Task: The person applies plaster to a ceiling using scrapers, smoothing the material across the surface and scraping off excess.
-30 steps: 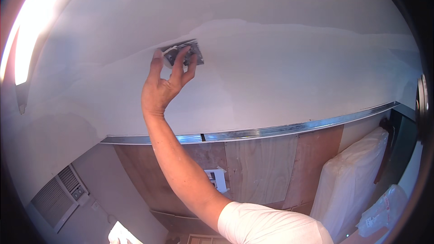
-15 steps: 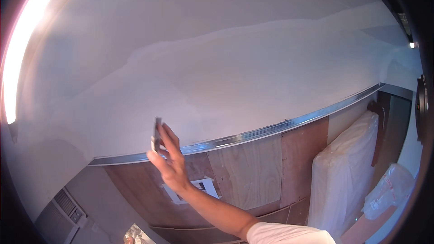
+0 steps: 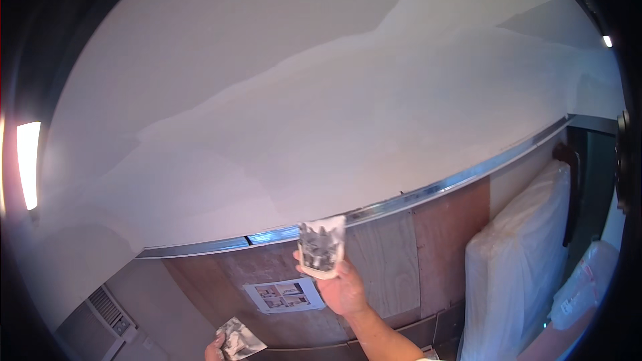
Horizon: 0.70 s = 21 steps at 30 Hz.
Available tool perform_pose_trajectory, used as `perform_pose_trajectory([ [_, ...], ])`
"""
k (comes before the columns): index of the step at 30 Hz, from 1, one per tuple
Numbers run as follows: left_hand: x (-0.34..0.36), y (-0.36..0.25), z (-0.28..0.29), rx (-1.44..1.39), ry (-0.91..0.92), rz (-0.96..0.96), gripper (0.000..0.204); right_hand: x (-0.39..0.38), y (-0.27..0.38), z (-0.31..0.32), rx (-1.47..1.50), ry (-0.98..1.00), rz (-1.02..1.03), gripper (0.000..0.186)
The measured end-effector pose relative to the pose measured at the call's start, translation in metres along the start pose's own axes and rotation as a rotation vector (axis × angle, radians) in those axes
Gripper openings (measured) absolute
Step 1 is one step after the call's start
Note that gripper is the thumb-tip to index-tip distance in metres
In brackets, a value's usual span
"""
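My right hand (image 3: 346,291) is raised in front of the wall top, its fingers closed round a putty scraper (image 3: 322,246). The scraper's face is grey and smeared, with pale filler along its upper edge. It looks apart from the ceiling (image 3: 221,154), which carries lighter and darker patches of filler. Low in the view, my left hand (image 3: 214,349) is only partly visible. It grips a second metal scraper (image 3: 241,339), a flat silvery blade streaked with white filler.
A shiny metal channel (image 3: 267,236) runs along the ceiling edge above plywood panels (image 3: 384,264). A printed sheet (image 3: 284,295) is taped there. At the right stands a plastic-wrapped mattress-like slab (image 3: 511,261); an air conditioner (image 3: 110,311) is lower left, a lamp (image 3: 29,164) far left.
My right hand has come down and to the right, turning the scraper from edge-on to face-on. My left hand has come into view with its scraper. The whole view has shifted.
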<state>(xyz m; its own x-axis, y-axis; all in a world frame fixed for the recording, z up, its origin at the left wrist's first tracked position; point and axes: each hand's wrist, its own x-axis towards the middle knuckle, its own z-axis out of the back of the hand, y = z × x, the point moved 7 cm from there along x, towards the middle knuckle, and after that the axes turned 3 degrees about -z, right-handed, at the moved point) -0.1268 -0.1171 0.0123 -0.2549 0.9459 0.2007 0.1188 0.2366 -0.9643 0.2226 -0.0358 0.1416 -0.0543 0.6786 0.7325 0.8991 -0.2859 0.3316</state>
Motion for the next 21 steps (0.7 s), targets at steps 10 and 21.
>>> perform_pose_trajectory([
  [10,0.03,0.022,-0.066,-0.363,0.118,0.17,0.032,-0.035,0.036,0.038,-0.334,-0.02,-0.007,0.079],
  [21,0.006,-0.037,-0.139,0.095,0.362,-0.177,0.042,-0.058,0.067,0.027,-0.76,0.104,-0.013,0.07],
])
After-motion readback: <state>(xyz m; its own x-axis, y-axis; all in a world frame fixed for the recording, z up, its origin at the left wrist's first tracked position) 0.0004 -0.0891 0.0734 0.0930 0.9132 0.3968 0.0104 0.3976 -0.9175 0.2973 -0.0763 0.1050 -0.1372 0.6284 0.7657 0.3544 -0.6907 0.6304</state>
